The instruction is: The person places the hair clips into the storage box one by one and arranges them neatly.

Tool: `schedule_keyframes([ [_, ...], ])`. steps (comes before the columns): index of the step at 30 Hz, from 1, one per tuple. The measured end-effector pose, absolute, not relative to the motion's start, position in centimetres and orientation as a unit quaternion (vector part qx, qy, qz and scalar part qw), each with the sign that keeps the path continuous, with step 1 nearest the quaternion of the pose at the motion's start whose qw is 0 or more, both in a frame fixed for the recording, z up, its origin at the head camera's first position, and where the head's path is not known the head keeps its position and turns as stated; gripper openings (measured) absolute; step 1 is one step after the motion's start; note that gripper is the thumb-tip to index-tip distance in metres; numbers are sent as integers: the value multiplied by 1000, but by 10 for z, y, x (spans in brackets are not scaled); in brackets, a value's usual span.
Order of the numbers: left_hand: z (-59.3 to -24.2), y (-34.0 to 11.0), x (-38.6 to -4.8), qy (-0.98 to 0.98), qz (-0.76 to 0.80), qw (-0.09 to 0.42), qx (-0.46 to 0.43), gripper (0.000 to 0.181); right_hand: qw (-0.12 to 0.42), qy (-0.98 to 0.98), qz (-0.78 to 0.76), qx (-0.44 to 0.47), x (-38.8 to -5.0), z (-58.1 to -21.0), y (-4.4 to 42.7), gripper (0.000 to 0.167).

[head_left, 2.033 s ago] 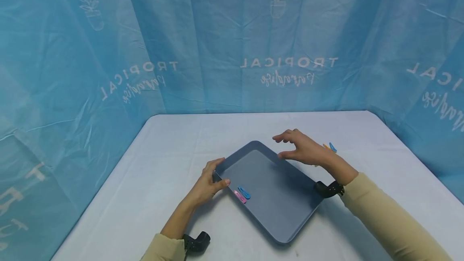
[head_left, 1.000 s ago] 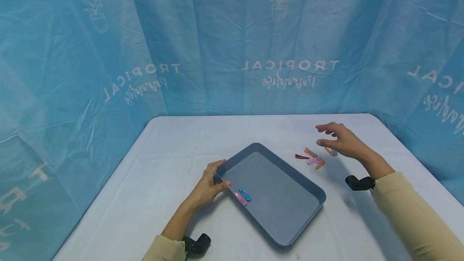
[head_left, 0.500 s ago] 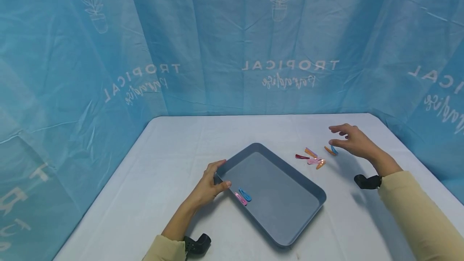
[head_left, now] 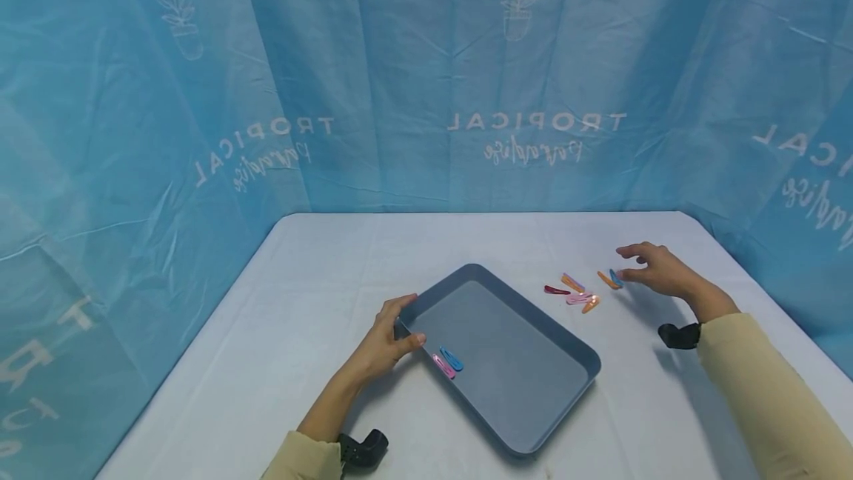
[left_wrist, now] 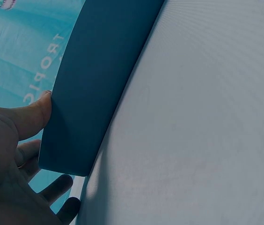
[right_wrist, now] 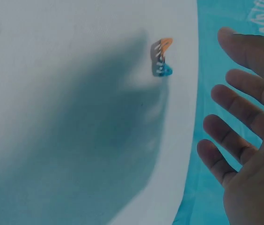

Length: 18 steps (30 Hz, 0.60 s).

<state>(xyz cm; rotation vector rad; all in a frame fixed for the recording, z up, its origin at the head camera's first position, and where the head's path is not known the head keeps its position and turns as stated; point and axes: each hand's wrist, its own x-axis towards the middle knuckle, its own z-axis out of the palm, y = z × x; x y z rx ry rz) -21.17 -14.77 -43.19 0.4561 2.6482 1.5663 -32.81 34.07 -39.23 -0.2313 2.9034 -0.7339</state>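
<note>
A grey-blue rectangular tray (head_left: 506,361) lies at an angle on the white table. My left hand (head_left: 383,339) grips its left corner, thumb at the rim and fingers around the outside; the left wrist view shows the thumb against the tray's wall (left_wrist: 90,93). Inside the tray, a blue hair clip (head_left: 451,358) and a pink hair clip (head_left: 443,366) lie side by side by the left wall. My right hand (head_left: 656,270) hovers with spread, relaxed fingers beside another blue hair clip (head_left: 616,278) and an orange hair clip (head_left: 608,280). Nothing is held in it.
Between tray and right hand lies a loose group of hair clips: a dark red clip (head_left: 556,290), a pink clip (head_left: 578,298), an orange clip (head_left: 590,304) and others. A blue printed curtain (head_left: 413,80) surrounds the table's back and sides.
My right hand has moved from above the tray to the right, then lowered toward the blue and orange clips, uncovering the loose group. The left hand and tray stay put.
</note>
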Motion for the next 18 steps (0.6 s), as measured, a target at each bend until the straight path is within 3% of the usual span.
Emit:
schedule_keyframes([
  [18, -434, -148, -214, 857, 493, 13, 149, 70, 100, 966, -228, -65, -334, -408, 351, 61],
])
